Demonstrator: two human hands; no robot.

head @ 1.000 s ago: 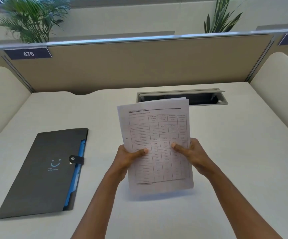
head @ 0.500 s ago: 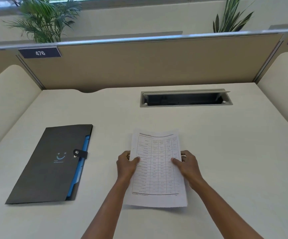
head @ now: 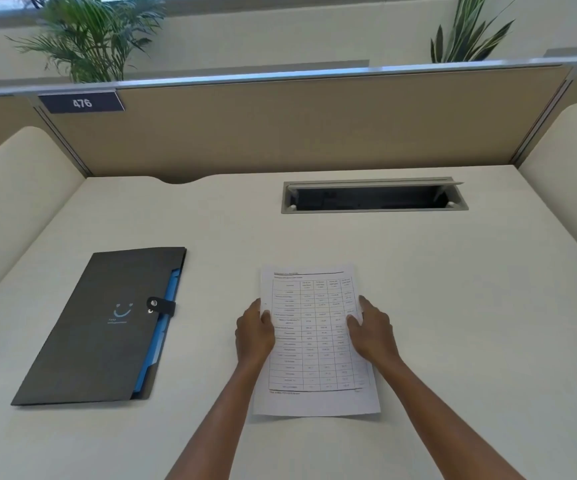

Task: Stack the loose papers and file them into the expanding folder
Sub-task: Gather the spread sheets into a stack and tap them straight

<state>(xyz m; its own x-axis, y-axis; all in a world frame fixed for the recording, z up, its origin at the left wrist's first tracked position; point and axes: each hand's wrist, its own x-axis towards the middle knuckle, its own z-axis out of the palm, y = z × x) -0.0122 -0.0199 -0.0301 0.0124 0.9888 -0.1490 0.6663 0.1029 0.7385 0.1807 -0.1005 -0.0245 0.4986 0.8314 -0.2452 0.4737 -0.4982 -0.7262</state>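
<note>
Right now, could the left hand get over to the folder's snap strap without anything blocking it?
Probably yes. The desk between the left hand and the strap is bare, but that hand is gripping the papers.

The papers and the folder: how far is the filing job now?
Done: the papers form one squared stack on the desk. In hand: the left hand and right hand grip its side edges. Left: the expanding folder lies snapped shut, nothing filed.
</note>
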